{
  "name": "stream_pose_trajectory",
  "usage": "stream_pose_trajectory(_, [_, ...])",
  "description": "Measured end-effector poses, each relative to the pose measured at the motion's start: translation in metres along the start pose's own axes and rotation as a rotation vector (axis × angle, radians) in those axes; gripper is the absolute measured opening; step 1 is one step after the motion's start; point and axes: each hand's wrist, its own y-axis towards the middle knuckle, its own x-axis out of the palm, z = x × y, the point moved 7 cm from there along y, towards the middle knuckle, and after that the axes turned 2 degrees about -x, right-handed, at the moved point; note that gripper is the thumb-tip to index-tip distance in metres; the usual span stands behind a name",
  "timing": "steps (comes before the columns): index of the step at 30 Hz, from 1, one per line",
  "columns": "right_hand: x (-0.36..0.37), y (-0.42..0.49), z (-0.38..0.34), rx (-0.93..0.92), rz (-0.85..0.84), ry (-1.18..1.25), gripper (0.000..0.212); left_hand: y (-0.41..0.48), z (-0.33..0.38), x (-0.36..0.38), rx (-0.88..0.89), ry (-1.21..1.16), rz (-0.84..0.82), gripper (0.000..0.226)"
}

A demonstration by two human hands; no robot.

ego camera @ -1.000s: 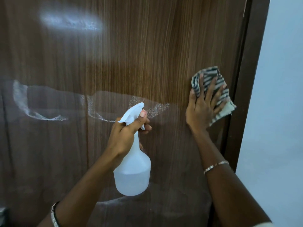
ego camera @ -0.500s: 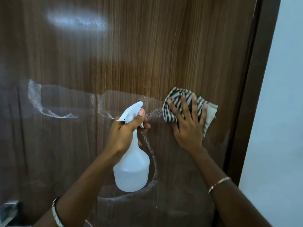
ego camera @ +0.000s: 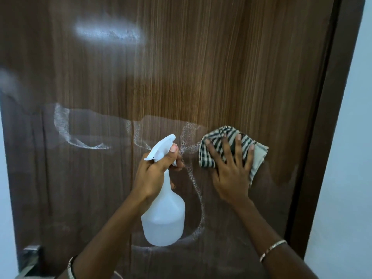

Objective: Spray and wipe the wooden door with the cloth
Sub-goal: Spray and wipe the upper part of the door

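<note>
Partly full spray bottle (ego camera: 164,224), L hand (ego camera: 155,174).

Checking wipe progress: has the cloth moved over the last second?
Yes. The cloth under the right hand slid left and down, away from the door frame toward the spray streak.

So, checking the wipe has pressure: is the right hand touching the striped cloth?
Touching. The head view shows the right hand with spread fingers flat on the black-and-white striped cloth, pressing it against the brown wooden door.
</note>
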Motion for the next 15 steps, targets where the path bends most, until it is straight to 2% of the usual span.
stream_pose_trajectory(3, [-0.003, 0.022, 0.001, -0.018, -0.026, -0.001, 0.073, 0.001, 0.001, -0.01, 0.009, 0.039, -0.006, 0.035])
stream_pose_trajectory(5, [-0.014, 0.078, 0.009, -0.031, -0.008, 0.004, 0.062, 0.001, 0.003, -0.013, 0.018, 0.062, -0.01, 0.05])
stream_pose_trajectory(9, [-0.032, 0.18, 0.02, -0.006, 0.033, 0.033, 0.058, 0.0, 0.006, -0.017, 0.043, 0.093, 0.004, 0.06])
stream_pose_trajectory(12, [-0.03, 0.173, 0.01, 0.035, 0.048, 0.012, 0.059, -0.002, 0.004, -0.019, 0.045, 0.08, 0.018, 0.056])
stream_pose_trajectory(15, [-0.014, 0.1, -0.013, -0.025, 0.018, 0.027, 0.06, -0.007, 0.003, -0.021, 0.047, 0.059, 0.009, 0.049])
